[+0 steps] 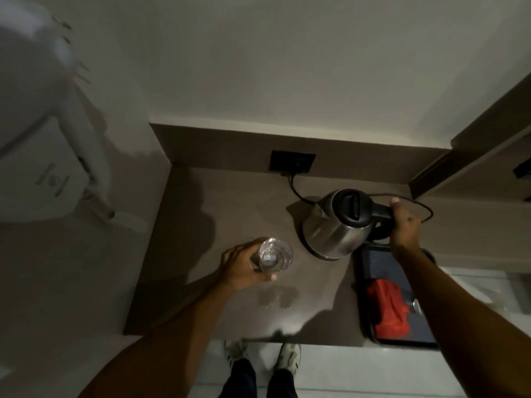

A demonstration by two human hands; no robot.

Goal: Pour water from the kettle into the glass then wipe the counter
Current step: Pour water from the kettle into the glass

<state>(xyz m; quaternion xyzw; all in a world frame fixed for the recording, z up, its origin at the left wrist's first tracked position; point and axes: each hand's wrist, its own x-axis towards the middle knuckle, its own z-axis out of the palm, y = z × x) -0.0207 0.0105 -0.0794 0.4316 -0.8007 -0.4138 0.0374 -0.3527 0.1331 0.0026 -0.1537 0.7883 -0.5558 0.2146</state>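
A steel kettle (334,225) with a black lid stands on the brown counter (230,196), right of centre. My right hand (403,225) grips its black handle. My left hand (244,268) is wrapped around a clear glass (275,255), upright, to the left of the kettle and apart from it. I cannot tell whether the glass rests on the counter. A small wet patch (277,297) lies on the counter just in front of the glass. A red cloth (388,308) lies crumpled on a dark tray (402,337) at the front right.
The kettle's black cord (296,191) runs to a dark wall socket (291,161) at the back. A white appliance (48,168) stands to the left of the counter. A shelf edge (474,156) juts out at the right. My feet (264,360) are below the counter's front edge.
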